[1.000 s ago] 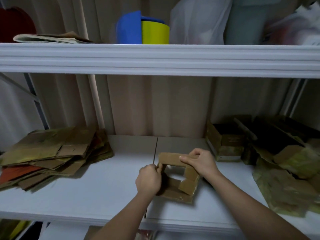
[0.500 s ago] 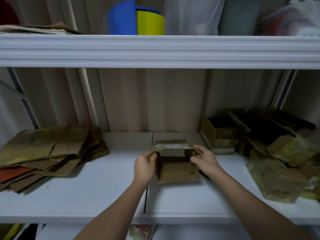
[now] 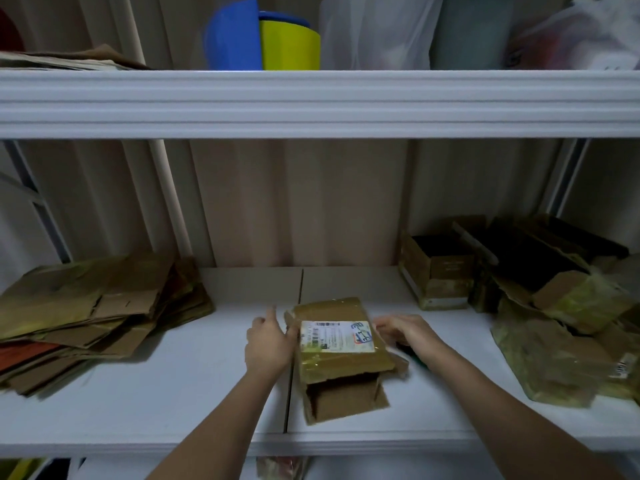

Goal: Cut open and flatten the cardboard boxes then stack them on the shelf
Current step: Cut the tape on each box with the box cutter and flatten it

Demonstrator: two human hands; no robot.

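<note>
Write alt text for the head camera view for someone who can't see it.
Two hands, left and right, flank a small labelled cardboard box on a white shelf. A stack of flattened cardboard lies to the left, uncut boxes to the right.

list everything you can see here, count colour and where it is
cardboard box: one, brown, white label on top, middle of the lower shelf between the hands
flattened cardboard pile: one stack, brown with an orange sheet, left on the lower shelf
unflattened boxes: several, brown, exact number unclear, right on the lower shelf
lower shelf: one, white
upper shelf: one, white
tub: one, yellow beside a blue piece, upper shelf
bags: a few, pale, upper shelf right
left hand: open, fingers straight against the box's left side
right hand: on the box's right side, grip unclear
</note>
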